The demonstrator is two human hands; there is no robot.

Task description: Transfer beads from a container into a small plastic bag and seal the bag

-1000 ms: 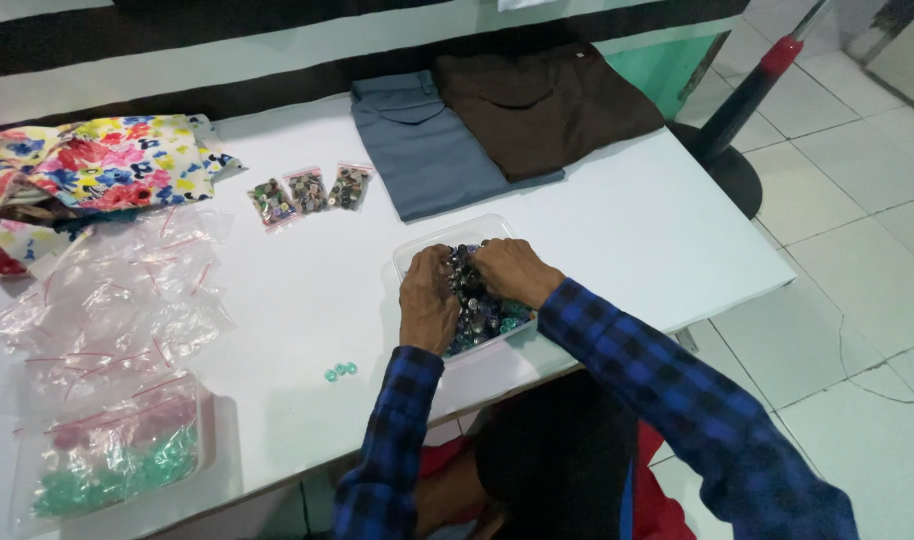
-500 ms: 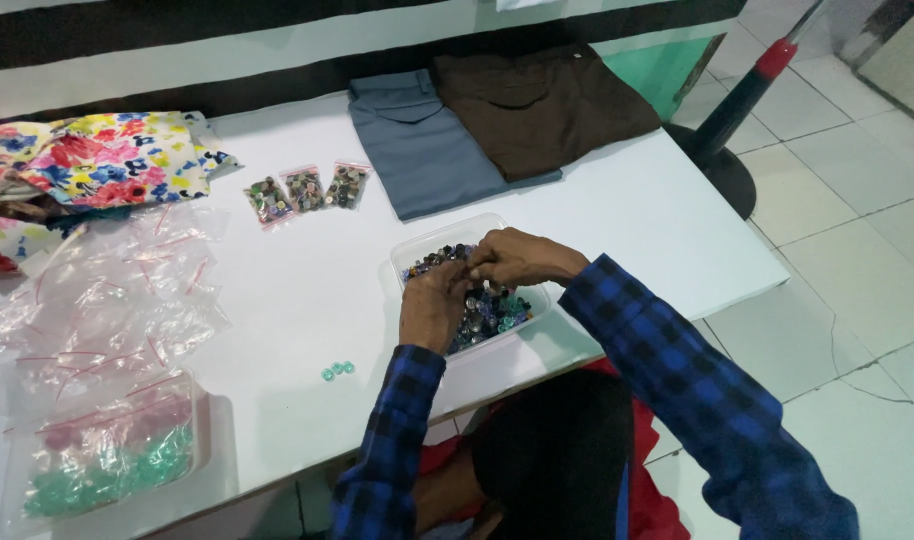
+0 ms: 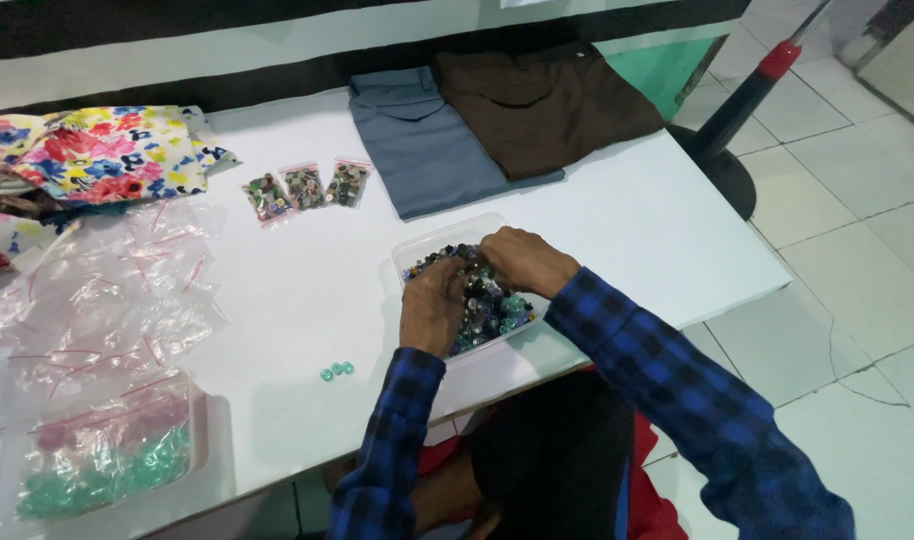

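I see both hands in the shallow clear plastic tray (image 3: 414, 252) full of mixed small buttons (image 3: 489, 305), mostly dark, with blue, green and clear ones showing. The tray sits near the front edge of the white surface (image 3: 657, 230), right in front of the person. Left hand (image 3: 432, 308) lies palm-down on the heap at the tray's near-left side, fingers curled down into the buttons; can't tell whether it has hold of any. Right hand (image 3: 525, 260) is over the far-right side, fingers bent and bunched toward the pile, tips hidden, grip on anything not readable. Both sleeves are blue-and-black plaid. Left of the tray, two loose green buttons (image 3: 337, 371) lie on the surface. Further back, three small clear bags of buttons (image 3: 307, 187) in a row. Loose empty clear zip bags (image 3: 97, 310) at far left, and a bag of green and pink beads (image 3: 102, 455) at the near-left corner. Folded grey-blue garment (image 3: 417, 150) and brown garment (image 3: 547, 105) at the back, floral cloth (image 3: 87, 155) back-left.
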